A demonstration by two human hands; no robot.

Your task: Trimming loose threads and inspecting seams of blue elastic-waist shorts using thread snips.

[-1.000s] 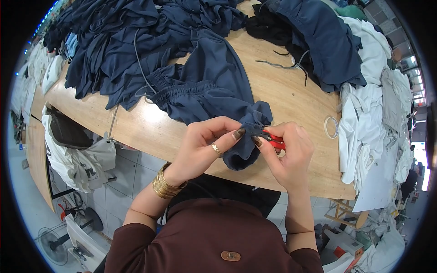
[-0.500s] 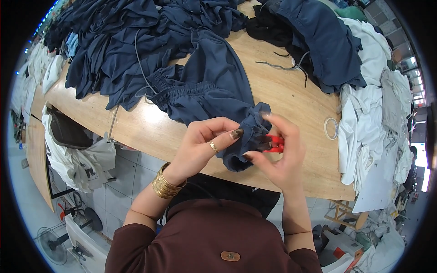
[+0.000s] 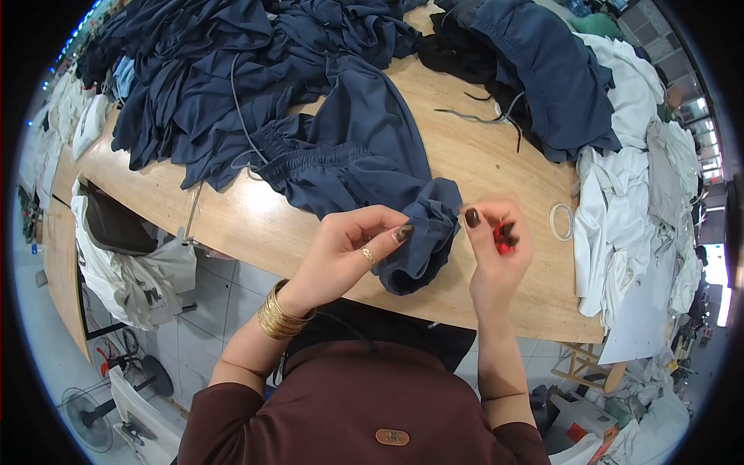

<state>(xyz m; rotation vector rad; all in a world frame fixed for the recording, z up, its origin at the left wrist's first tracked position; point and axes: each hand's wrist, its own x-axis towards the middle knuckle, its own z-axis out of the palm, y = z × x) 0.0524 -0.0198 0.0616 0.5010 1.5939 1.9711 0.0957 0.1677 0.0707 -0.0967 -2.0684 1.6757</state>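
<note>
A navy garment [image 3: 380, 116] with a gathered elastic waist stretches across the table toward me. My left hand [image 3: 329, 252] pinches its bunched near end between thumb and fingers. To the right of that end, slightly apart from the cloth, is my right hand [image 3: 500, 256]. Red thread snips [image 3: 504, 242] sit in its palm, partly hidden by the curled fingers. The thumb and forefinger of that hand come together at the tip; whether they pinch a thread is too small to tell.
A large heap of navy garments [image 3: 194, 85] covers the table's far left. More navy clothing [image 3: 535, 70] with grey cords lies at far right, beside white cloth [image 3: 608, 225]. A tape roll [image 3: 562, 222] rests on the wooden table [image 3: 535, 279]. White bags [image 3: 132, 279] hang at left.
My right hand has moved right, off the bunched cloth, with the snips still in its palm. My left hand keeps its pinch on the garment, nearly unmoved.
</note>
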